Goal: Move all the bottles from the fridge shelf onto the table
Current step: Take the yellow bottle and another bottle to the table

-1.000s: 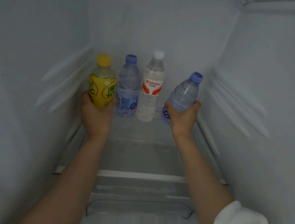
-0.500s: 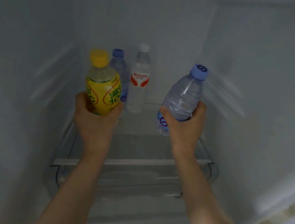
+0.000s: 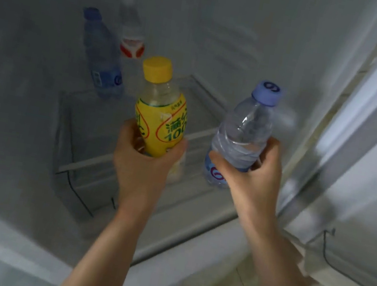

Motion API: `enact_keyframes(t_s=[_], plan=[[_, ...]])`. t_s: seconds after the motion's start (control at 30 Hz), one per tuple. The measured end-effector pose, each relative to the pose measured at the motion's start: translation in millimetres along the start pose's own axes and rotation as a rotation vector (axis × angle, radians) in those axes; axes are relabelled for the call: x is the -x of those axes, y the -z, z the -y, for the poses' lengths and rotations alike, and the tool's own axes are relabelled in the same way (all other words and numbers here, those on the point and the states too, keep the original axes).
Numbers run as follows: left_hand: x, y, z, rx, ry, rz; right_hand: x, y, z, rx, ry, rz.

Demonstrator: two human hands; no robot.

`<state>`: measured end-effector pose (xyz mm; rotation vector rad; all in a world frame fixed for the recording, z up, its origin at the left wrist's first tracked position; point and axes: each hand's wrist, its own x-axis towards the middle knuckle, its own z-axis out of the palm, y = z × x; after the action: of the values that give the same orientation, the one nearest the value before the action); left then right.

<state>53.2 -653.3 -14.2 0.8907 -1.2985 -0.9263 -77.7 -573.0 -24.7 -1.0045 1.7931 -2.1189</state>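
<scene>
Left grip holds yellow bottle | right grip holds clear bottle, low, near base | two bottles on fridge shelf | risk: top-heavy clear bottle tips out.

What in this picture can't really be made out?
- Head view: the white-capped bottle at the back is motion-blurred; its red label can't be read.
- The yellow bottle's base is hidden by the left hand.
- The water bottle's label is partly covered by the right hand.
- The table is out of frame.
</scene>
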Motion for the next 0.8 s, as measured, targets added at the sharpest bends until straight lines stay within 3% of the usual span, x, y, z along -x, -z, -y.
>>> enact_keyframes(t_s=[0.37, 0.57, 0.8], plan=[[124.8, -12.3, 17.8, -0.079, 0.064, 0.493, 120.5, 131.1, -10.9, 0.247, -0.215, -0.215], [222.7, -35.6, 13.3, -0.144, 0.19, 0.8, 195.7, 217.7, -10.1, 0.353, -0.32, -0.414], [351.6, -57.2, -3.5, -0.202, 0.234, 1.013, 289.8, 337.4, 2.1, 0.468, -0.445, -0.593]])
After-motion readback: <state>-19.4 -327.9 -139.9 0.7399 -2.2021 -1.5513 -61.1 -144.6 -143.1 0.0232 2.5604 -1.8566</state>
